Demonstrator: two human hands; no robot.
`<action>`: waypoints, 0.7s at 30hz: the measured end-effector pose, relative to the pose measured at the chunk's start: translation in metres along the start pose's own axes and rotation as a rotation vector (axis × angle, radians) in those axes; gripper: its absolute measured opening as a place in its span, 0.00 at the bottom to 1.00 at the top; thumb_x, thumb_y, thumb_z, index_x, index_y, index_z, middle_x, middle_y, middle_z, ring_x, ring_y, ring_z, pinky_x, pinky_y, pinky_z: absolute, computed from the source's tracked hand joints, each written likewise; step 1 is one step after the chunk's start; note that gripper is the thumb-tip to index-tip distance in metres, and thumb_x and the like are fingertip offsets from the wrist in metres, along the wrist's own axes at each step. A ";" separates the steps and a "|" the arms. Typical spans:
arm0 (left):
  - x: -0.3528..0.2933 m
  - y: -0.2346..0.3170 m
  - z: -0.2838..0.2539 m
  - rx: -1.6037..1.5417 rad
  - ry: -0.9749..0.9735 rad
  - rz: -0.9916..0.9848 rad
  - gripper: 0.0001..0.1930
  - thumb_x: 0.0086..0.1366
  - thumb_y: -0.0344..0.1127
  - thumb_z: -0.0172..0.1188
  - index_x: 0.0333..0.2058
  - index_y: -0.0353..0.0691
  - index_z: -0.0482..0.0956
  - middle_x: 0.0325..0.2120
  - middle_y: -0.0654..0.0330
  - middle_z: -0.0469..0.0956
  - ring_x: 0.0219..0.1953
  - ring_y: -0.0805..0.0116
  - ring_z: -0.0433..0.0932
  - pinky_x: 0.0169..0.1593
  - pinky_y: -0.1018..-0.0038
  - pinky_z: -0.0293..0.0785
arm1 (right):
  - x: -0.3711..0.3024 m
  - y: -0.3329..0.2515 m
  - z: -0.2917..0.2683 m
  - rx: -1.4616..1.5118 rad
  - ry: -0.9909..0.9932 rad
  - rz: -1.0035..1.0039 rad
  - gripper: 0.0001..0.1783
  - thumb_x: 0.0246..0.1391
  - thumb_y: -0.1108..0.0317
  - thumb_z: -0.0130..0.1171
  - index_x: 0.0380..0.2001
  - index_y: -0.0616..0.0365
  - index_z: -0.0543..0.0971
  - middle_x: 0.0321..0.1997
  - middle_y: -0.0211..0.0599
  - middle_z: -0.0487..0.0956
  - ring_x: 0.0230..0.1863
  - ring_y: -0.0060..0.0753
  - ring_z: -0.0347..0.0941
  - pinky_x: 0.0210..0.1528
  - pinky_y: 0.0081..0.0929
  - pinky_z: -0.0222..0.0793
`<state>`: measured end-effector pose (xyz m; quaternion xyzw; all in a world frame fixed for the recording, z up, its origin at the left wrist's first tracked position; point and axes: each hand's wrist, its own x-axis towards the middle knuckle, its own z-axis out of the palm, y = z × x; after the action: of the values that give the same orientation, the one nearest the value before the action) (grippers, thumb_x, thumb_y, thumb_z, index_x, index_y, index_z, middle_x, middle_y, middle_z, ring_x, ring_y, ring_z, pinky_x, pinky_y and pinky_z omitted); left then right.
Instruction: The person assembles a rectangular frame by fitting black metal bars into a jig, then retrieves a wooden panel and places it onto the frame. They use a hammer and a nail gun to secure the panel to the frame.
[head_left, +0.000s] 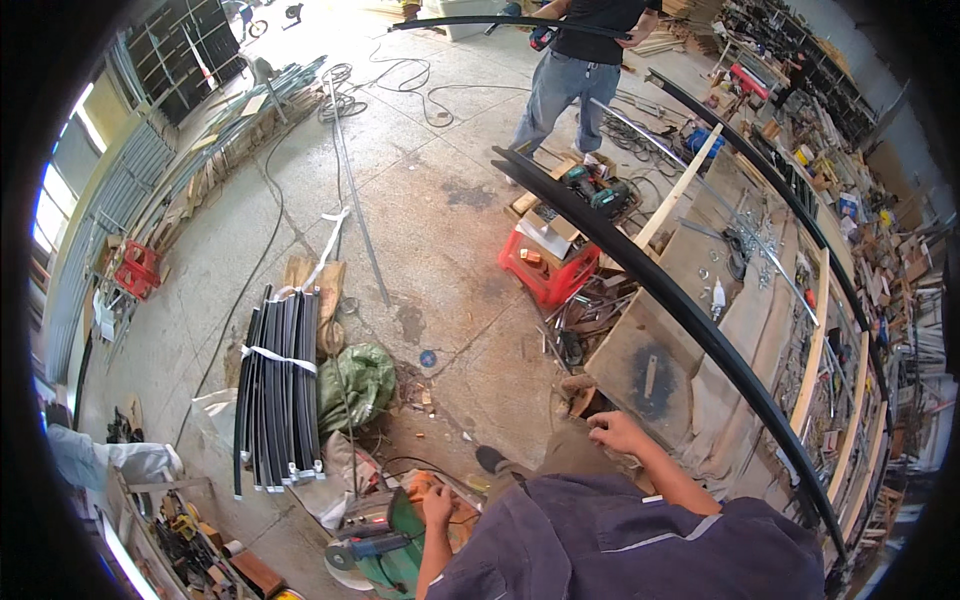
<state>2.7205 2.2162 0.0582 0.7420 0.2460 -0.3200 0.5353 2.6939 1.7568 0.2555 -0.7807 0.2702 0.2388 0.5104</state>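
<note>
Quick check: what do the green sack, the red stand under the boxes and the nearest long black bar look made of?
Green sack: likely woven plastic, crumpled with a soft sheen.
Red stand: probably moulded plastic, smooth, evenly coloured.
Long black bar: dark, smooth, with a lengthwise highlight; painted metal or plastic, can't tell which.

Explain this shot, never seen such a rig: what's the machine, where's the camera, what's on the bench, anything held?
No robot: these are a person's bare hands, filmed by a fisheye camera on their head looking down, so straight edges bend. The left hand is beside a green machine; its grip is unclear. The right hand is above the lap, with nothing discernible in it. The workbench bears small metal parts and a white bottle; a long black bar crosses the view there.
</note>
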 end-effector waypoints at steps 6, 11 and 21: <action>-0.014 0.039 -0.023 0.382 -0.031 -0.039 0.15 0.64 0.37 0.57 0.37 0.27 0.81 0.25 0.54 0.83 0.24 0.65 0.84 0.28 0.71 0.79 | 0.040 -0.042 0.004 -0.008 -0.014 0.036 0.23 0.54 0.67 0.61 0.52 0.67 0.78 0.38 0.47 0.85 0.33 0.33 0.83 0.39 0.32 0.77; 0.039 0.071 -0.030 0.498 0.020 0.083 0.17 0.62 0.42 0.58 0.36 0.30 0.83 0.28 0.51 0.85 0.32 0.60 0.85 0.39 0.66 0.79 | 0.119 -0.032 0.019 -0.319 -0.032 -0.205 0.24 0.51 0.63 0.62 0.50 0.64 0.80 0.38 0.46 0.85 0.35 0.34 0.83 0.41 0.32 0.78; 0.168 0.255 -0.081 0.472 0.231 0.229 0.15 0.61 0.39 0.60 0.35 0.29 0.83 0.28 0.47 0.84 0.29 0.58 0.83 0.37 0.65 0.79 | 0.324 -0.176 -0.002 -0.183 -0.238 -0.088 0.23 0.49 0.64 0.61 0.49 0.61 0.81 0.40 0.48 0.85 0.32 0.36 0.83 0.38 0.35 0.78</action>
<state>3.0311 2.2191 0.1142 0.9006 0.1388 -0.2192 0.3488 3.0508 1.7556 0.1638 -0.8011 0.1503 0.3308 0.4756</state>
